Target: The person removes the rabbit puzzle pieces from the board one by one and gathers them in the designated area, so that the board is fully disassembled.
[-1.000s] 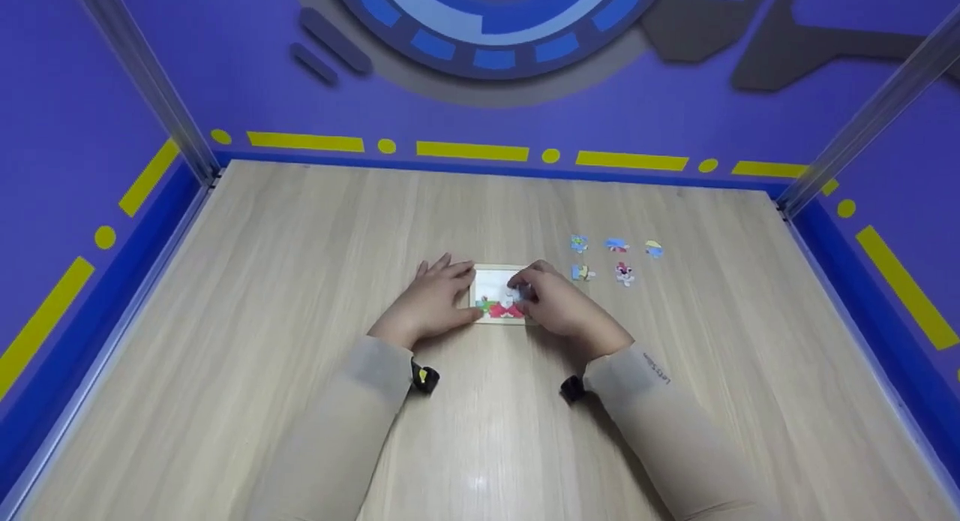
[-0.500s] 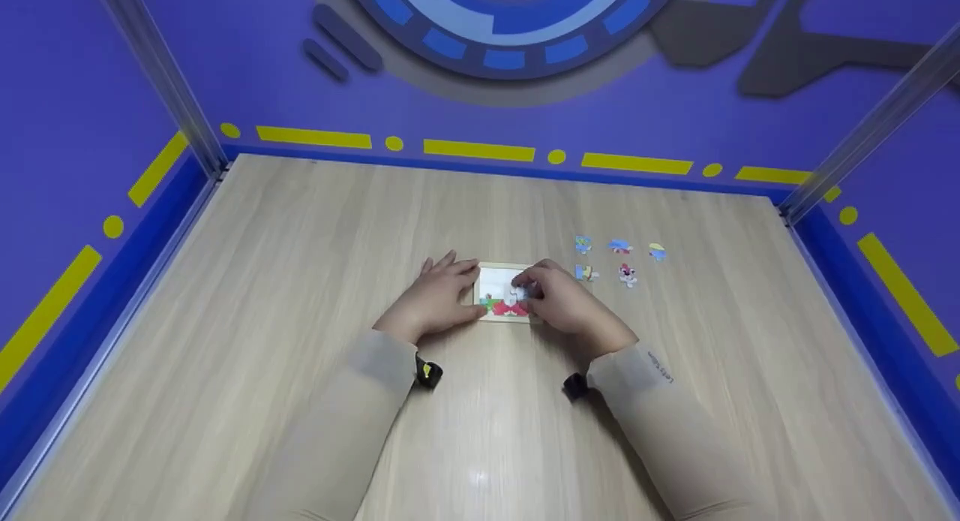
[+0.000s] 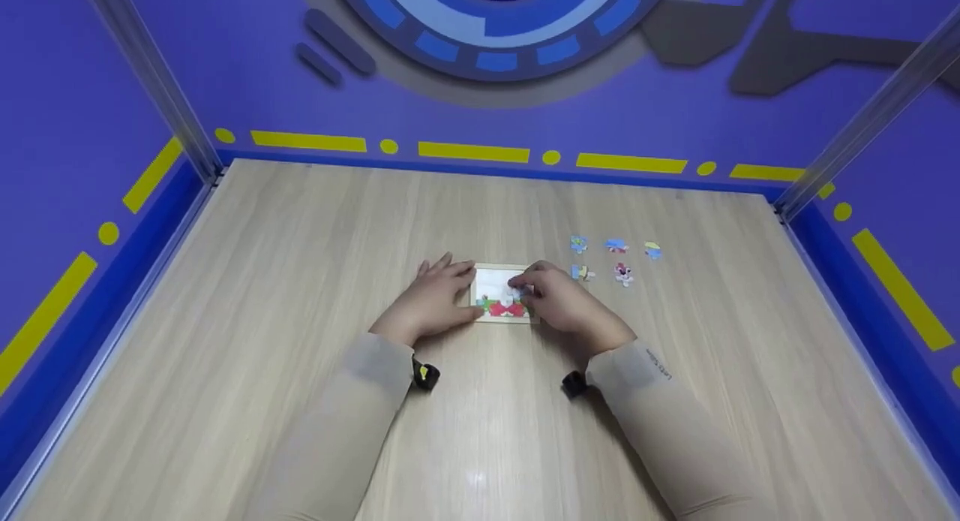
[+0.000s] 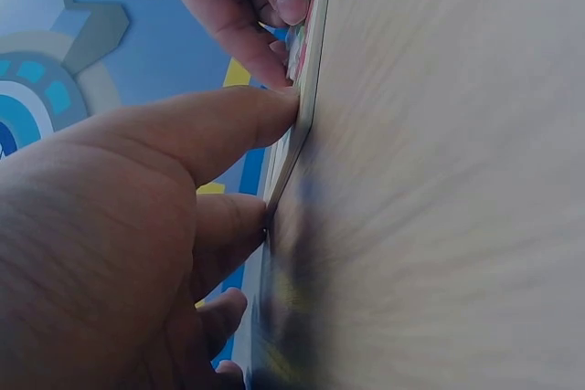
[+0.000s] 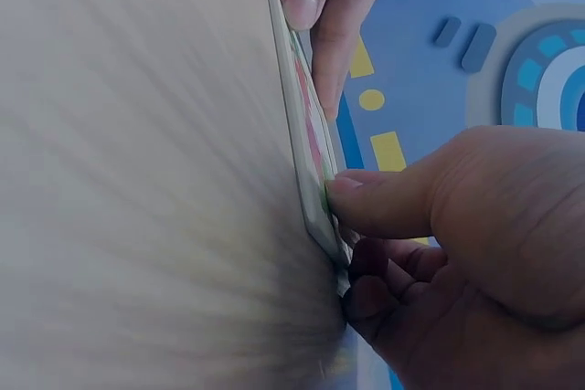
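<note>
A small puzzle tray (image 3: 502,320) with a pale rim lies mid-table in the head view. Green and red pieces (image 3: 506,309) fill its near row; the far left of its bed is bare white. My left hand (image 3: 427,299) rests at the left side, thumb on the near corner and forefinger on the far one, fingers spread and fairly straight. Over the tray's right half, my right hand (image 3: 559,302) pinches a pale blue-and-white puzzle piece (image 3: 519,291), mostly covered by the fingers. In the right wrist view, the right thumb (image 5: 384,203) touches the tray's green corner area.
Several loose puzzle pieces lie in two rows to the right, among them a blue-and-green one (image 3: 578,244), a yellow-topped one (image 3: 653,250) and a red-and-white one (image 3: 623,274). Blue panels (image 3: 480,123) border the wooden table (image 3: 225,356) behind and at both sides.
The right fingers shift slightly over the same part of the tray, showing a little more of the near-row pieces. The left hand keeps its place; the head view sways slightly.
</note>
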Tool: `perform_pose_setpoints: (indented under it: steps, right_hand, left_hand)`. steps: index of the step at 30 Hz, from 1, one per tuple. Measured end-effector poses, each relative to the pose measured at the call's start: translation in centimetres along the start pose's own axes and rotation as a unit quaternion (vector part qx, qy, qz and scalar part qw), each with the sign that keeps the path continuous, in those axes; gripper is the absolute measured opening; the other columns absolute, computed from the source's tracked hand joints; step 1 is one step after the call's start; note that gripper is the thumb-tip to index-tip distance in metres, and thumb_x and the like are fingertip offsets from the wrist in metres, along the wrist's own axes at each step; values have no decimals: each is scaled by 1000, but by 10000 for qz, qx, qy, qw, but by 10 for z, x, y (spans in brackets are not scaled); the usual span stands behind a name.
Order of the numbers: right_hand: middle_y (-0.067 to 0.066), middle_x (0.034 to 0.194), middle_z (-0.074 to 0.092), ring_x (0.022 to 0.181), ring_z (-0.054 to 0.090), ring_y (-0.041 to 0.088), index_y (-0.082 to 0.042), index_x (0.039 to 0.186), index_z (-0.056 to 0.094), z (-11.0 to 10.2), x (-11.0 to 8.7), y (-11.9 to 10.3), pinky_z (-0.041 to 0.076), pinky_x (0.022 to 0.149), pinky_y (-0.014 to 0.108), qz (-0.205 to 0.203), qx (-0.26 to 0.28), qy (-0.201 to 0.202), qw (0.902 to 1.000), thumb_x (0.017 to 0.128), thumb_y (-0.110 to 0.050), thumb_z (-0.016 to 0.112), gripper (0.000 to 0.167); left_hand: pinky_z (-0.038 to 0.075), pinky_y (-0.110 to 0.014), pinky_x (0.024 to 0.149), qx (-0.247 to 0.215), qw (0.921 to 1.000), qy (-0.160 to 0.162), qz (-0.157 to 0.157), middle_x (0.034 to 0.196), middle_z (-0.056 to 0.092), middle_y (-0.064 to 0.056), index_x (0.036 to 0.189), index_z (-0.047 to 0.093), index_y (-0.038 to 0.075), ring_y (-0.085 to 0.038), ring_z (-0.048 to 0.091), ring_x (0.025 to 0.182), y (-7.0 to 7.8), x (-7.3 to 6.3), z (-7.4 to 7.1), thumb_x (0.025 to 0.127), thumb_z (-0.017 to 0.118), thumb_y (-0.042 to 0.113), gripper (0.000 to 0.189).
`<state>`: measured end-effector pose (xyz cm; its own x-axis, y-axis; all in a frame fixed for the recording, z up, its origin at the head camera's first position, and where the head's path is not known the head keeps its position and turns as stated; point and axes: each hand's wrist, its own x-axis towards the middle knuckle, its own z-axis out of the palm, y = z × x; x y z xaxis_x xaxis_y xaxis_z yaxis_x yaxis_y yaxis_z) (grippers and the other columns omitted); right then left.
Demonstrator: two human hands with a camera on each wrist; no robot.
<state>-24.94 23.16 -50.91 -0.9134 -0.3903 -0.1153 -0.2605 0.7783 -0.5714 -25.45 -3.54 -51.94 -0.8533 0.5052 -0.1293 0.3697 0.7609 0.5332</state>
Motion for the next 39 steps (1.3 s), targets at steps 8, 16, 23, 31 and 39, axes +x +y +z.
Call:
perform_pose_setpoints:
  steps: [8,16,23,31,39]
  right_hand:
    - [17,148,67,133,67,33,-9,150,74,-3,0,6,57,120,57,-114,-153,-99,9998,116,-11,61,37]
    - [15,148,66,135,65,34,-12,148,75,-17,-3,14,54,125,59,-283,92,-42,9995,115,-10,62,35]
    - [11,149,67,132,64,32,-14,149,74,-38,-17,27,56,122,57,-224,282,216,9991,114,-9,64,37]
    - [15,148,66,129,64,35,-10,151,72,-59,-37,51,58,112,56,-262,128,474,9985,113,-6,64,39]
    - [16,145,67,115,61,26,-6,151,71,-72,-56,73,53,96,30,-254,84,748,9968,115,-6,62,38]
  left_hand:
    - [2,-64,147,40,10000,26,19,187,35,-4,173,46,9,-39,12,180,-1,2,1,107,73,50,83]
    - [5,-65,147,-26,9999,95,59,187,36,-6,172,47,6,-41,14,179,-1,1,-1,106,73,47,81]
    - [5,-65,147,15,10000,63,7,187,36,-6,173,45,7,-41,13,179,1,0,1,107,74,48,82]
    - [2,-63,147,3,10000,12,-31,188,34,-5,174,44,7,-39,11,180,2,-1,0,108,73,48,83]
    - [1,-62,147,52,10000,-71,-6,188,32,-4,174,41,7,-40,9,180,2,-1,0,108,71,49,84]
